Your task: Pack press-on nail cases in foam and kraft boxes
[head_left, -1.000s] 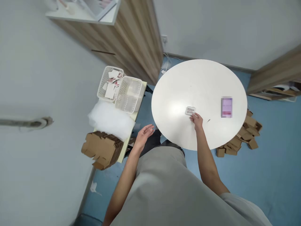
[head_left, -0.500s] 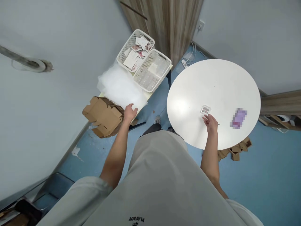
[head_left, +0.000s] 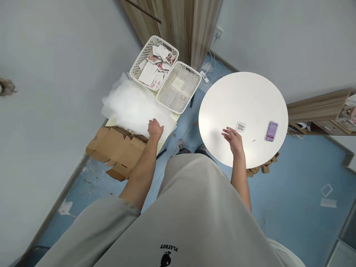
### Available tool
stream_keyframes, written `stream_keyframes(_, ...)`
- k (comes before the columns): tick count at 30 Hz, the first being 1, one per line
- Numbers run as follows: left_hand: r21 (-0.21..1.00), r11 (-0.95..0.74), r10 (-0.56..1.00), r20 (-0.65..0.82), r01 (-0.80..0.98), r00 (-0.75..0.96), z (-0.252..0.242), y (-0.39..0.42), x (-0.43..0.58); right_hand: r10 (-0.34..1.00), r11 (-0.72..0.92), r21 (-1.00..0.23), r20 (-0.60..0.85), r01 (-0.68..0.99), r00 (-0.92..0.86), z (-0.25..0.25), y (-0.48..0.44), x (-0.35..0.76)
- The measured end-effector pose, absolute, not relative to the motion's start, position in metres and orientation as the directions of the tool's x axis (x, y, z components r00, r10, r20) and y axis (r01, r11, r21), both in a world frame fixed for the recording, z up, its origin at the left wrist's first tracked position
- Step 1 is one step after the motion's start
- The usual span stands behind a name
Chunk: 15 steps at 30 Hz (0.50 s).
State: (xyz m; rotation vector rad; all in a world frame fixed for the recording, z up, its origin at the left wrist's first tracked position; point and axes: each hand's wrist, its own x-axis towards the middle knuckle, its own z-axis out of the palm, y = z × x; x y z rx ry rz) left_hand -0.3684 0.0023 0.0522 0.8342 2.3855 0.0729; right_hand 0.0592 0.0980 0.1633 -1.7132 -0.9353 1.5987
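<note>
My left hand rests on the near edge of a stack of white foam sheets on a side table, fingers curled down onto the sheets. Just below it lies a stack of flat brown cardboard boxes. My right hand hovers open over the round white table, fingers spread, holding nothing. A small clear tray with pink items lies on the table just beyond its fingertips, not touched.
Two white mesh baskets stand behind the foam: one holds paper cards, the other small clear trays. A blurred purple object lies on the round table. More cardboard pieces sit on the blue floor under the table's edge. A wooden cabinet stands behind.
My left hand reached from beside my body over to the foam sheets. My right hand let go of the small clear tray and drew back a little, opening. The view turned left.
</note>
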Motion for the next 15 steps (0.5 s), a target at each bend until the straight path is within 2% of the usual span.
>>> stream_keyframes(7,0.403,0.758,0.652,-0.496,0.512,-0.574,0.047,0.001,-0.395,0.803,-0.595,-0.798,-0.591,0.093,0.068,0.177,0.071,0.021)
stream_keyframes(15,0.424,0.725,0.684,-0.535,0.543,-0.496,0.062,-0.001,-0.425,0.802,-0.598,-0.797,-0.593,0.091,0.072,0.182,0.050,-0.005)
